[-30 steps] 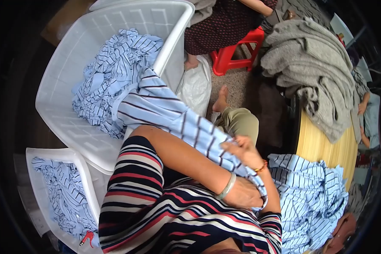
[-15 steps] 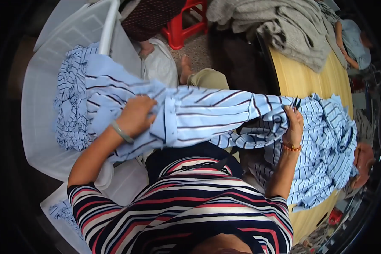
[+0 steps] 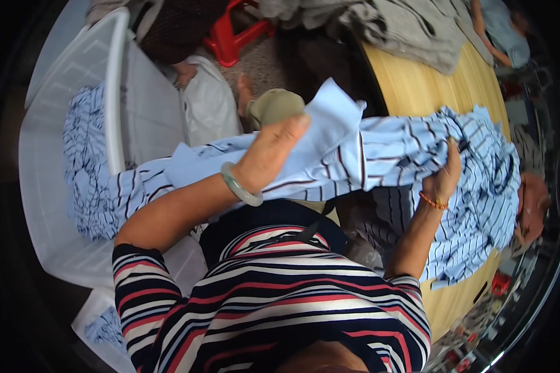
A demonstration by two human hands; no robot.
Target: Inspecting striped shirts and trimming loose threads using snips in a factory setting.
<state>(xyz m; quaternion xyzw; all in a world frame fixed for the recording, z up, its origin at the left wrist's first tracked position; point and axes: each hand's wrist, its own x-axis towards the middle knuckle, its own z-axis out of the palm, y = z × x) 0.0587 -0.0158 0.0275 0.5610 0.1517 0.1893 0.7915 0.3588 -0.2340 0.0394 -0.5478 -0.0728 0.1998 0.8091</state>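
Note:
A light blue shirt with dark stripes stretches across in front of me, from the bin on the left to the table on the right. A plain blue flap of it stands up at the middle. My left hand, slightly blurred, is closed over the shirt beside this flap; its thumb shows, while the other fingers are hidden. At the table's edge my right hand pinches the shirt's bunched right part. A small dark pointed thing shows by its fingertips, too unclear to name.
A translucent plastic bin holds gathered striped cloth. More striped shirts lie heaped on the wooden table, with grey knitwear farther back. Beyond are a red stool, a white bag and other people's limbs.
My left hand has moved right along the shirt, and a plain flap now stands up beside it. My right hand has shifted slightly right. The whole view has moved a little.

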